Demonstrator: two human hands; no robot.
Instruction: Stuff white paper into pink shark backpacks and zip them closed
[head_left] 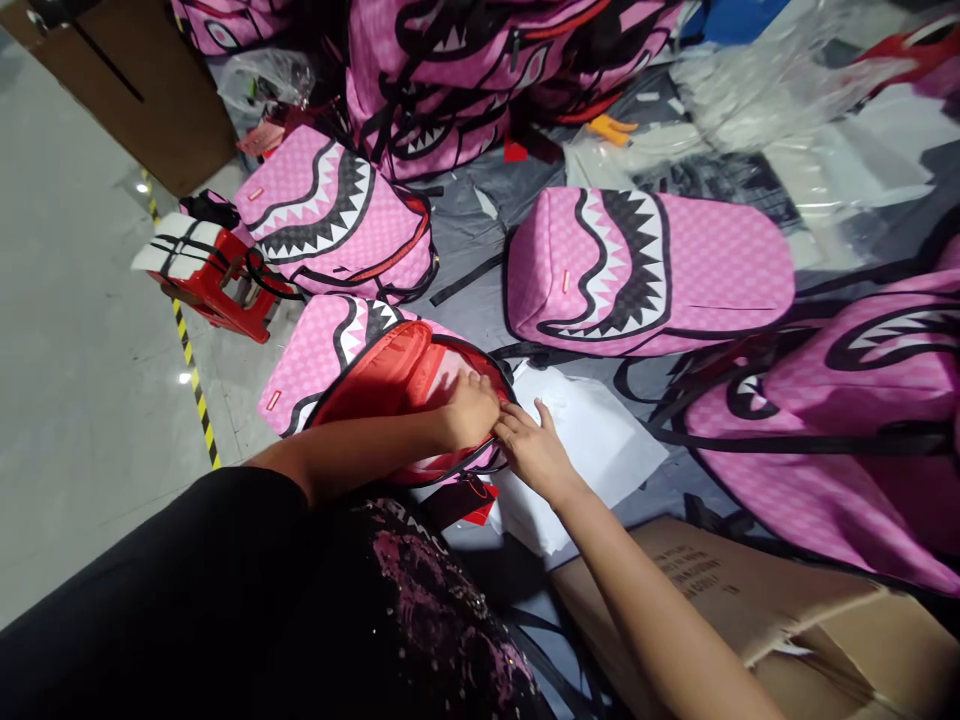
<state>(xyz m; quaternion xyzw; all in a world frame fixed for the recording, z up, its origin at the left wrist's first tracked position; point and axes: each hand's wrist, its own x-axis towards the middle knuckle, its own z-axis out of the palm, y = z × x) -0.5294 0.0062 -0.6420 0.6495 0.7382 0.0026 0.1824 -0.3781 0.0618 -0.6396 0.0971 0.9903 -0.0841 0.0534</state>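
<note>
A pink checkered backpack (pixel 304 345) with a shark-mouth print lies unzipped in front of me, its red lining (pixel 382 375) showing. My left hand (pixel 472 410) reaches into the opening near the far-right end; its fingers are curled and their tips are hidden, so what they hold, if anything, I cannot make out. Beside it, my right hand (pixel 536 450) rests its outstretched fingers on the dark zipper edge, thumb apart. White paper (pixel 592 430) lies under and beyond the right hand. A red tag (pixel 480 505) hangs near the bag's lower edge.
Closed pink backpacks lie behind (pixel 345 215) and to the right (pixel 720 265); more are piled at the back (pixel 465 60). An open cardboard box (pixel 697 590) stands lower right. A red stool (pixel 221 285) is at the left, near striped floor tape (pixel 191 365). Clear plastic (pixel 810 90) covers the back right.
</note>
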